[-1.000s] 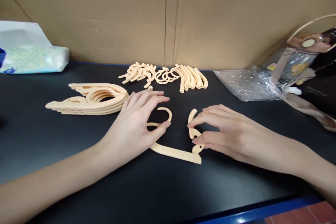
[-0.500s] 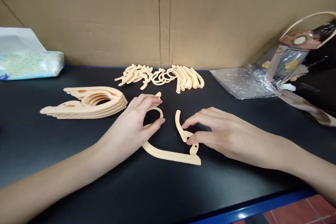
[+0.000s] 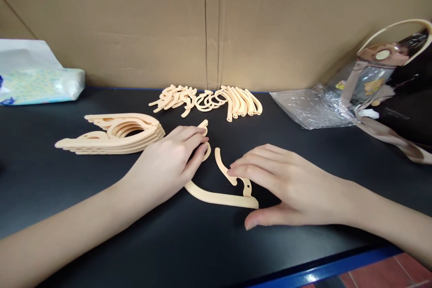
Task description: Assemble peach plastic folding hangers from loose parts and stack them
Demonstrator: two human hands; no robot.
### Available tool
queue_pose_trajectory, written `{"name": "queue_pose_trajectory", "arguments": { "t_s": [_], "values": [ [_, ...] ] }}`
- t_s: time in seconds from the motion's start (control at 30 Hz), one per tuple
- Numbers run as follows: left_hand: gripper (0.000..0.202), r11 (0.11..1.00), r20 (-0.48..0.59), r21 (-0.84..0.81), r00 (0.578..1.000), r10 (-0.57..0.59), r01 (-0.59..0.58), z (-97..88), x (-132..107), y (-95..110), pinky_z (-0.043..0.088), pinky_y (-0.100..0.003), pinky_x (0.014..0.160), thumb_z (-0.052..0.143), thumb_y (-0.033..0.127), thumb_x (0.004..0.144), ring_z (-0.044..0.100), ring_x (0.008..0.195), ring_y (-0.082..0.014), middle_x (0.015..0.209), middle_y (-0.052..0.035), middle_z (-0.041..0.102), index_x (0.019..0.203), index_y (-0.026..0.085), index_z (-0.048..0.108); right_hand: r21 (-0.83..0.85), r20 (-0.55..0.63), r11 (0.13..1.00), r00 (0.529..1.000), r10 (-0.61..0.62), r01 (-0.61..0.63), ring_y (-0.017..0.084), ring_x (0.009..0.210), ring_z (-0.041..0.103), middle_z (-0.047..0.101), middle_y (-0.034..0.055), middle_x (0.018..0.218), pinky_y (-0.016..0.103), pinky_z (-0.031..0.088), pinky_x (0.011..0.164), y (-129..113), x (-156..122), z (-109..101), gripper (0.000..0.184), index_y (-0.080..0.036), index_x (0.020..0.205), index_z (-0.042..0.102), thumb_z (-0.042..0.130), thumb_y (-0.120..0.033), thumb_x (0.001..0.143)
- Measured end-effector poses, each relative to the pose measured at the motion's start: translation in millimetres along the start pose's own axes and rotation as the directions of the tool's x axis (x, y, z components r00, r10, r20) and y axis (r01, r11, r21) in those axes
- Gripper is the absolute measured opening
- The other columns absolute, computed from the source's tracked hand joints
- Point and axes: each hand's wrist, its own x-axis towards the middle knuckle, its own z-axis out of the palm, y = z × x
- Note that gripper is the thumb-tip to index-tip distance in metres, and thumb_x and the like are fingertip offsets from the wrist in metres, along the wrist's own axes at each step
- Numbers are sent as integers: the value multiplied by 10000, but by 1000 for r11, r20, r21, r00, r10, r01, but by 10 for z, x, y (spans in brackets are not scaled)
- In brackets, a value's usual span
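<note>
On the dark tabletop between my hands lie cream plastic pieces that look like folding hanger parts. My left hand (image 3: 172,155) is closed over a ring (image 3: 208,151), which is mostly hidden under the fingers. A hook-like piece (image 3: 203,124) sticks out beyond those fingers. Below them, a long curved arm (image 3: 216,197) extends to the right. My right hand (image 3: 276,180) is open, thumb spread wide, its fingertips touching a short curved piece (image 3: 222,165). Beside that piece, another small part with a hole (image 3: 247,186) meets the right end of the long arm.
A stack of cream folded hangers (image 3: 111,139) lies at left. Behind are piles of hook pieces (image 3: 173,97), rings (image 3: 205,101) and curved arms (image 3: 241,102). A tissue pack (image 3: 43,85) stands back left; a clear plastic bag (image 3: 303,107) and strapped bottle (image 3: 378,76) are at right.
My right thumb has come off the short curved piece and spread toward me. That piece has shifted left. My left fingers and thumb have closed further over the ring.
</note>
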Motion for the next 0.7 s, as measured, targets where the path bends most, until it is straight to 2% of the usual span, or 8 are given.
{"name": "queue_pose_trajectory", "arguments": {
  "t_s": [0.07,0.13,0.23,0.37,0.5,0.7],
  "values": [
    [400,999,4,35,1000,19,-19,-8,-1,-9,550,-456,935,349,252,975,622,1139,-294,1282,-139,649,1143,91,674,5,17,1000,1000,-16,16,237,1042,587,660,117,1150,377,471,903,-13,-6,6,456,-100,1196,578,665,-426,889],
    [415,996,9,80,999,43,-43,-14,-8,-25,559,-441,928,341,174,933,631,1136,-294,1294,-143,648,1157,76,676,7,33,1000,999,-24,23,231,1077,575,656,114,1163,376,465,926,-19,-10,8,351,-104,1216,568,630,-258,907],
    [483,982,24,168,997,80,-83,-13,-27,-44,576,-432,887,314,65,855,649,1101,-290,1295,-140,650,1182,74,670,-7,30,1000,1000,-9,9,227,1077,576,652,115,1158,390,466,945,-9,-5,0,395,-106,1244,555,568,-101,850],
    [540,951,33,288,994,104,-109,8,-54,-34,597,-451,768,358,10,772,660,1039,-327,1281,-173,648,1225,65,646,-69,24,997,999,31,-30,242,1081,579,647,128,1169,430,478,951,33,-2,-12,452,-113,1274,537,520,-66,825],
    [552,935,41,337,994,103,-111,18,-61,0,592,-442,722,349,-32,770,653,1006,-334,1223,-188,668,1238,36,633,-198,18,978,997,69,-65,262,1097,571,639,142,1180,443,482,949,95,-30,12,510,-93,1330,501,491,-34,823],
    [550,915,57,392,995,83,-99,-17,-46,30,576,-424,697,354,-37,786,624,929,-314,1128,-162,686,1264,28,620,-487,-7,870,996,84,-77,286,1027,574,640,139,1118,453,472,930,226,-77,66,552,-41,1342,507,436,52,802]
  ]
}}
